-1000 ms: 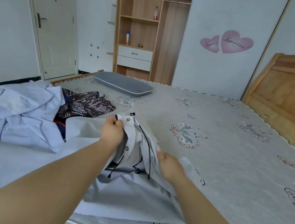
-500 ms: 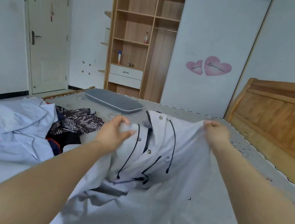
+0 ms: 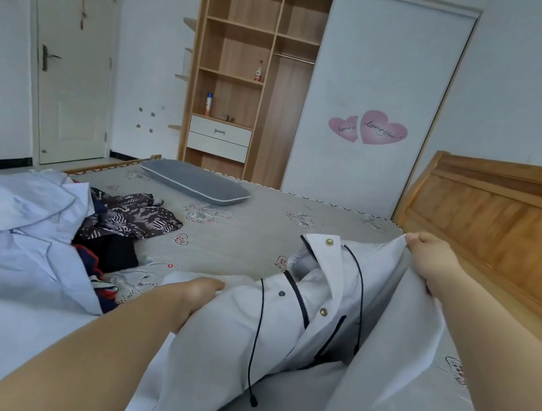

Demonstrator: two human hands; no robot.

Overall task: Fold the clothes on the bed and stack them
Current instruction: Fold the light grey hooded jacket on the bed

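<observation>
A white jacket with black drawstrings, a black zipper and brass snaps is stretched between my hands above the grey bed. My left hand grips its left edge low over the mattress. My right hand pinches the other edge, held higher near the headboard. A heap of pale blue shirts lies at the left. Beside that heap sits a dark patterned garment with a red and navy piece under it.
A wooden headboard runs along the right side. A grey pillow lies at the far edge of the bed. Behind stand an open wardrobe with bottles, and a white door at the left.
Both hands lifted the jacket off the bed and pulled it apart. My right hand swung up and to the right toward the headboard; my left hand dropped lower.
</observation>
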